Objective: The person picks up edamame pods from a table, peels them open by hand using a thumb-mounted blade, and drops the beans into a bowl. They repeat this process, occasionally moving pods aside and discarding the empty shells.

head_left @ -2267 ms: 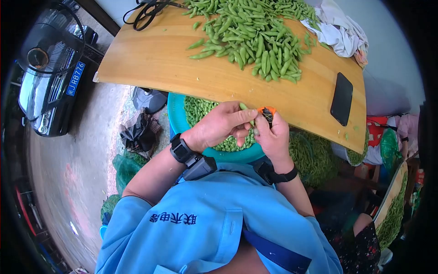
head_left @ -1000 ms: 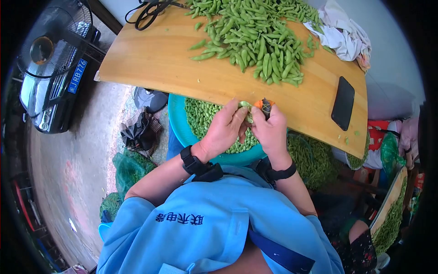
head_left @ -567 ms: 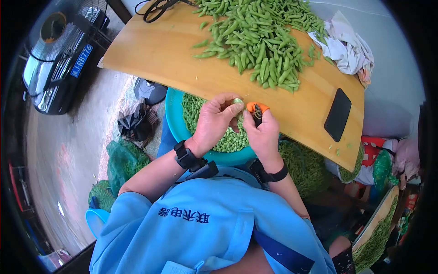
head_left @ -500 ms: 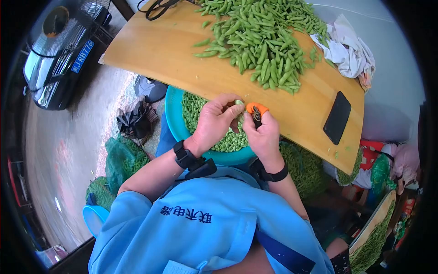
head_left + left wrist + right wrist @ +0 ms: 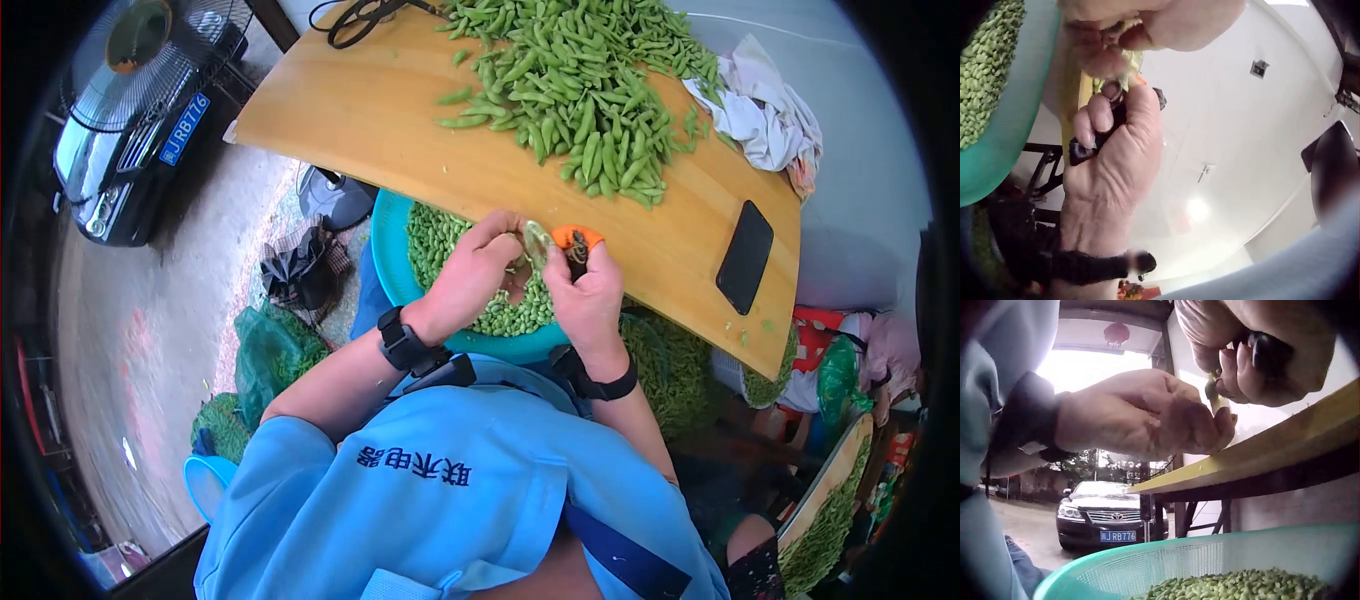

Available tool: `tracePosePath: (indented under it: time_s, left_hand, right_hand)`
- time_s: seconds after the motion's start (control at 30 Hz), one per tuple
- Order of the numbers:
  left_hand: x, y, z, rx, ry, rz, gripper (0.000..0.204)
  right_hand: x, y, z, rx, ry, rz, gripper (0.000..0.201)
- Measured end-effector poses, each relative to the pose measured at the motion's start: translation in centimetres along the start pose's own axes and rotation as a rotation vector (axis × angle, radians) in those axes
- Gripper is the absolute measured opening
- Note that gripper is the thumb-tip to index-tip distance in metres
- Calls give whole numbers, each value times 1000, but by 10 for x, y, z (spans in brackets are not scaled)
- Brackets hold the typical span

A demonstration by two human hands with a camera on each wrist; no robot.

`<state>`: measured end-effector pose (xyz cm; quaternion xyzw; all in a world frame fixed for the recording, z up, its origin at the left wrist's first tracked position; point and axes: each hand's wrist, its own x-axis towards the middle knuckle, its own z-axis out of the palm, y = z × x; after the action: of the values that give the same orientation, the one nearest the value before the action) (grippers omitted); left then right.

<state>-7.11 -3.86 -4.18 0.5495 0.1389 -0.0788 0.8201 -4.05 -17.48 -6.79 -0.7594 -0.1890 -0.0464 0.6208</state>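
Observation:
The left hand [image 5: 468,272] has thumb and fingers bent together at a pale green pod [image 5: 537,243], above the bean basin. From the other side, the right hand [image 5: 588,300] has its thumb against this pod, beside an orange piece [image 5: 577,237] at its fingertip. In the left wrist view the right hand [image 5: 1119,144] curls its fingers round a dark object [image 5: 1110,128]. In the right wrist view the pod [image 5: 1212,394] bridges the left hand [image 5: 1141,412] and right hand [image 5: 1285,350]. Finger overlap hides part of the pod.
A wooden table [image 5: 350,120] carries a heap of pods [image 5: 590,110], a phone [image 5: 745,257], a white cloth [image 5: 765,110] and a black strap [image 5: 360,18]. The teal basin [image 5: 393,250] of shelled beans lies below the table's edge. A fan [image 5: 138,35] stands at left.
Compared with half a second ago, the pod shows more fully between the hands and the left fingertips sit slightly lower on its left. Both hands have shifted slightly right in the head view.

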Motion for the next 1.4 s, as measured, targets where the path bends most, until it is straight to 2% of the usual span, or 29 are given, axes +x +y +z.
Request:
tracePosePath:
  time_s: [0.03, 0.17, 0.23, 0.27, 0.33, 0.47, 0.53, 0.6, 0.67, 0.7, 0.73, 0.8, 0.83, 0.87, 0.9, 0.93, 0.97, 1.07, 1.13, 1.17, 1.23, 1.27, 1.33, 1.37, 1.4]
  left_hand:
    - [-2, 3, 0, -140, -18, -41, 12]
    - [-1, -5, -10, -21, -104, 57, 9]
    - [4, -1, -17, -80, -68, 96, 13]
    - [5, -1, -18, -80, -73, 89, 13]
    - [8, -3, -18, -117, -123, 98, 15]
    - [13, -9, -21, -217, -195, 8, 15]
    - [11, -3, -22, -84, -181, -88, 16]
    - [6, 8, -16, -2, -168, -89, 17]
    - [6, 12, -17, 84, -149, -84, 17]
    - [8, 12, -20, 49, -212, -95, 17]
    - [10, 12, -22, 16, -279, -107, 17]
    - [10, 6, -18, 46, -264, -99, 17]
    - [9, 2, -14, 69, -247, -92, 18]
    - [7, 2, -12, 73, -246, -90, 18]
    - [4, 3, -12, 382, -293, 30, 19]
    - [1, 6, -13, 692, -334, 154, 20]
    - [-1, -4, -19, 878, -337, 517, 19]
    - [-5, 37, -30, 936, -345, 573, 15]
    - [14, 57, -48, 1165, -144, 679, 15]
    - [32, 58, -57, 1184, 55, 694, 15]
    - [70, 71, -69, 1240, 221, 704, 17]
    - [85, 73, -74, 1237, 214, 702, 17]
    - [101, 71, -82, 1525, 335, 621, 19]
    - [101, 64, -86, 1526, 327, 614, 19]
    - [102, 61, -89, 1534, 310, 661, 21]
  right_hand:
    - [2, -1, 3, 21, 37, -6, 14]
    - [0, 2, 10, 72, 81, 6, 13]
    - [-3, -12, 6, 503, 63, 313, 12]
    - [-5, -15, 4, 501, 70, 317, 12]
    - [-9, -18, -1, 483, -43, 465, 12]
    - [-10, -11, -1, 326, -34, 399, 13]
    - [-9, -8, 2, -446, 18, -376, 13]
    - [-7, -10, 7, -465, 15, -417, 11]
    - [-7, -8, 11, 238, -30, 227, 9]
    - [-5, -16, 7, 418, -54, 410, 7]
    - [-4, -14, 3, 422, -54, 408, 7]
    - [-2, -9, -10, 710, -82, 653, 6]
    - [-5, -10, -14, 713, -79, 654, 6]
    - [-11, -13, -16, 499, -6, 552, 7]
    - [-18, -17, -17, 293, 65, 443, 9]
    - [-25, -19, -19, 88, 136, 331, 11]
    - [-35, -16, -34, 26, 170, 343, 13]
    - [-76, -1, -109, -214, 219, 463, 20]
    - [-110, 26, -155, -429, 76, 626, 23]
    - [-121, 31, -158, -428, 77, 624, 23]
    - [-140, 37, -163, -703, 86, 640, 23]
    - [-150, 47, -167, -707, 90, 646, 23]
    - [-155, 50, -164, -645, 161, 709, 26]
    - [-155, 47, -162, -527, 142, 787, 23]
    - [-145, 33, -151, -528, 144, 796, 23]
